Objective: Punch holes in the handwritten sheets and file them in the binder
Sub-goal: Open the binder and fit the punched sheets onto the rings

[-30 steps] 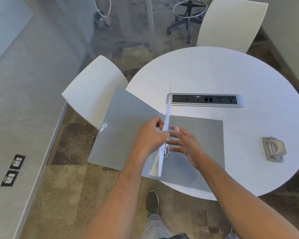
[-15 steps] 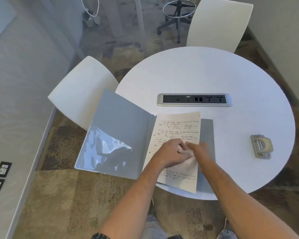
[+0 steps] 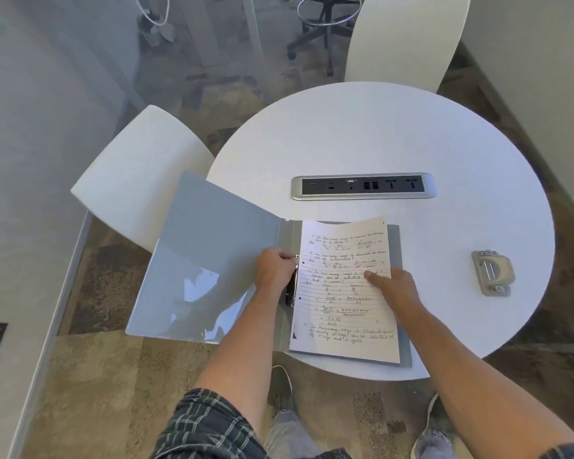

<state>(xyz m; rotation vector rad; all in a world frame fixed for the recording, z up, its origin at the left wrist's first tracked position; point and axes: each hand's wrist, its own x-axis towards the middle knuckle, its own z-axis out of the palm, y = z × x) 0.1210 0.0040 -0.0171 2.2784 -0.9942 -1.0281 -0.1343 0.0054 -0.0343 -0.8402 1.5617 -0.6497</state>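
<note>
Thin, floppy sheet point(image 3: 343, 289), pressed flat by straight right fingers point(image 3: 373, 276); left fingers point(image 3: 280, 256) curled around binder point(image 3: 212, 253) rings point(image 3: 292, 286); best handled by edges.

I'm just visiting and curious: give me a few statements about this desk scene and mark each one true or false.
1. The binder lies open on the round table. True.
2. The handwritten sheet lies on the binder's left cover. False: it lies on the right half, beside the rings.
3. The hole punch sits on top of the sheet. False: it stands apart, to the right on the table.
4. The right hand rests on the sheet. True.
5. The left hand is at the ring mechanism. True.
</note>
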